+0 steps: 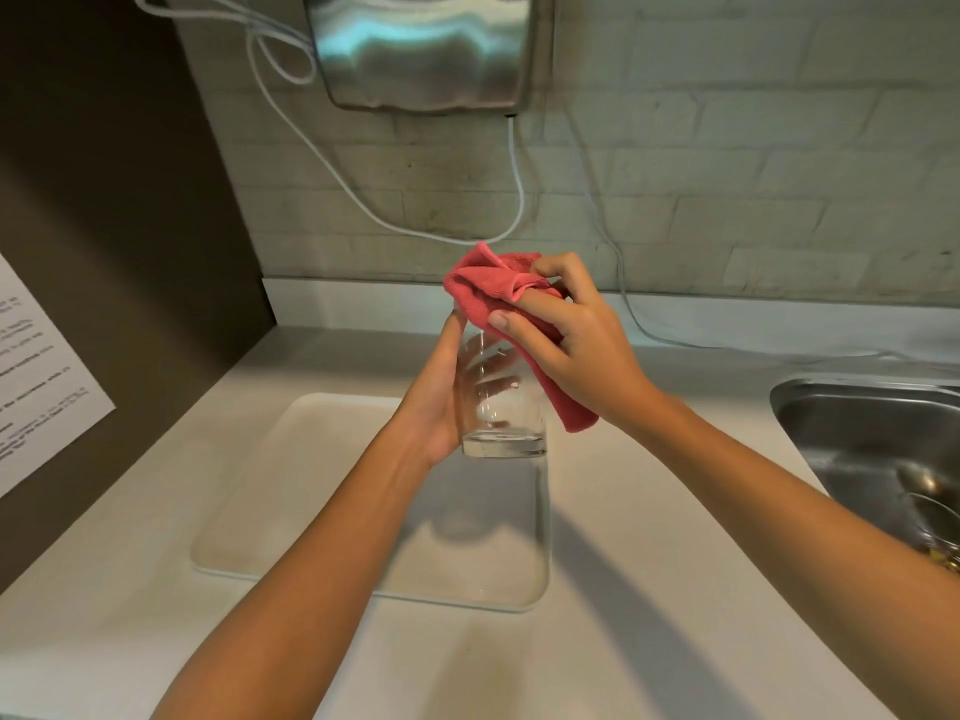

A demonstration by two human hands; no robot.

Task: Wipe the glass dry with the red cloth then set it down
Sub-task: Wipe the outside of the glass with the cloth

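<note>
Left hand (441, 402): wrapped around the glass (501, 402) from the left, fingers visible through it
Glass: clear, upright, held above the tray (291, 491)
Right hand (566, 335): clutching the red cloth (498, 296) over the glass's mouth (the rim is hidden), one end hanging down its right side
Tray: pale, flat on the white counter (649, 589)
Sink (857, 423): steel, at the right edge
Wall: steel dispenser (426, 49), white cable (363, 200) looping below

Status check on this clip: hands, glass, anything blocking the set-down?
Left hand gripping glass upright, above white tray. Right hand pressing red cloth onto its rim. Tray below bare; nothing in the way.
</note>
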